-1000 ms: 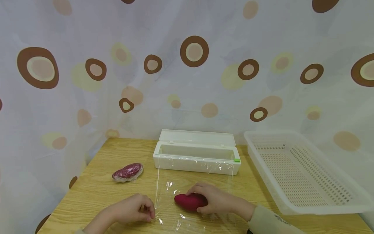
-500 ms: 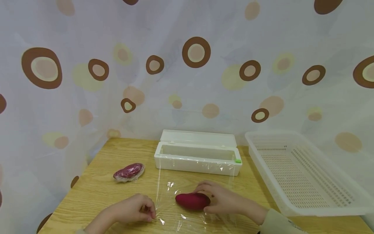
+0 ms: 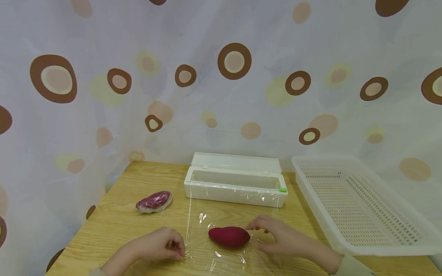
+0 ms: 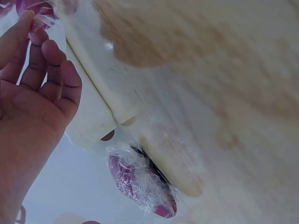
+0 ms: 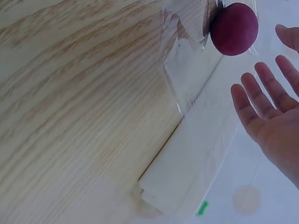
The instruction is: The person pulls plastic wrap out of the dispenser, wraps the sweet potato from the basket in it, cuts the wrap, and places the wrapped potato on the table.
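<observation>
A dark red sweet potato (image 3: pixel 229 237) lies on a sheet of cling film (image 3: pixel 203 218) spread over the wooden table. My left hand (image 3: pixel 160 245) is at the film's left edge; in the left wrist view its thumb and forefinger (image 4: pixel 39 36) pinch the film. Just right of the sweet potato is my right hand (image 3: pixel 283 238), holding nothing, its fingers spread and apart from it. The right wrist view shows the sweet potato (image 5: pixel 234 29) end-on beyond the fingertips. From a white cling film box (image 3: pixel 235 194) with its lid up, the film runs toward me.
A film-wrapped sweet potato (image 3: pixel 154 201) lies at the left of the table (image 3: pixel 114 218). On the right stands a white slotted plastic basket (image 3: pixel 390 251). A green slider (image 3: pixel 283 190) sits at the box's right end. A patterned curtain (image 3: pixel 193 111) hangs behind.
My right hand has let go of the sweet potato and drawn back to the right, its fingers opening. The sweet potato stays on the film. My left hand keeps its place at the film's edge.
</observation>
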Tool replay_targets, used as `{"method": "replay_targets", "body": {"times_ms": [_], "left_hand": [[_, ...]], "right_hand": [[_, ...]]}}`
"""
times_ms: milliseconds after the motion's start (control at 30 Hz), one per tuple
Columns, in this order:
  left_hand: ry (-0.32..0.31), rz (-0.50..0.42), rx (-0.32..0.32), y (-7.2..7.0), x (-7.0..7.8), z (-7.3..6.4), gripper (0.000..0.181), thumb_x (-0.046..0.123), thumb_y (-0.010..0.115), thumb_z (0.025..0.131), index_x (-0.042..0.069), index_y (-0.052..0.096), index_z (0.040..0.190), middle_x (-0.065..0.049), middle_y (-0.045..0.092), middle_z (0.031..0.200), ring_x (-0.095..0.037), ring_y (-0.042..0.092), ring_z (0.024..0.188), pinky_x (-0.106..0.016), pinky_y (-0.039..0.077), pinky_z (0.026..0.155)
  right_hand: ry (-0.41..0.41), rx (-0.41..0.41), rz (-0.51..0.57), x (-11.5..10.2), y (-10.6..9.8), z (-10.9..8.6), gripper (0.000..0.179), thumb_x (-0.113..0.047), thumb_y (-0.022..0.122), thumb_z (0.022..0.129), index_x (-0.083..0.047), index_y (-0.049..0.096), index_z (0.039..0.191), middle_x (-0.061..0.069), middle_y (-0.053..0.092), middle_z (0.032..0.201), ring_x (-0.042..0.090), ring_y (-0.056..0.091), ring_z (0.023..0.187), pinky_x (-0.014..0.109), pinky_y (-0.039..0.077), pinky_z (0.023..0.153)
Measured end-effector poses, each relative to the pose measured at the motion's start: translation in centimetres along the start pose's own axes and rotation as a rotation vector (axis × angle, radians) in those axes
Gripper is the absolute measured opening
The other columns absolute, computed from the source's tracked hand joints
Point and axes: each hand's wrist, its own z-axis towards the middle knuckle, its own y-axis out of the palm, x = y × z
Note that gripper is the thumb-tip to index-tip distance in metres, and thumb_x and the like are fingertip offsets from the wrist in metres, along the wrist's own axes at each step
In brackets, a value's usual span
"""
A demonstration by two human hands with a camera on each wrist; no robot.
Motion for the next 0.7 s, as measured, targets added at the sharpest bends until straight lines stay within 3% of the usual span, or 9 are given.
{"method": "replay_targets", "body": {"times_ms": [400,700], "left_hand": [[0.008,0.001,0.000,0.0,0.1,0.1,0.006,0.019,0.068,0.086,0.013,0.068,0.086,0.018,0.061,0.082,0.006,0.048,0.074,-0.018,0.046,0.067],[0.032,0.012,0.004,-0.1,0.3,0.0,0.004,0.013,0.069,0.085,0.016,0.068,0.086,0.016,0.062,0.082,0.007,0.048,0.073,-0.017,0.046,0.067]], "right_hand": [[-0.143,-0.114,0.035,1.4,-0.7,-2.1,0.031,-0.007,0.070,0.082,-0.014,0.061,0.111,-0.006,0.063,0.108,0.007,0.059,0.098,0.024,0.051,0.075],[-0.240,-0.133,-0.089,2.3,0.1,-4.0,0.031,-0.019,0.075,0.080,-0.023,0.061,0.107,-0.013,0.059,0.105,0.002,0.055,0.097,0.020,0.047,0.082]]}}
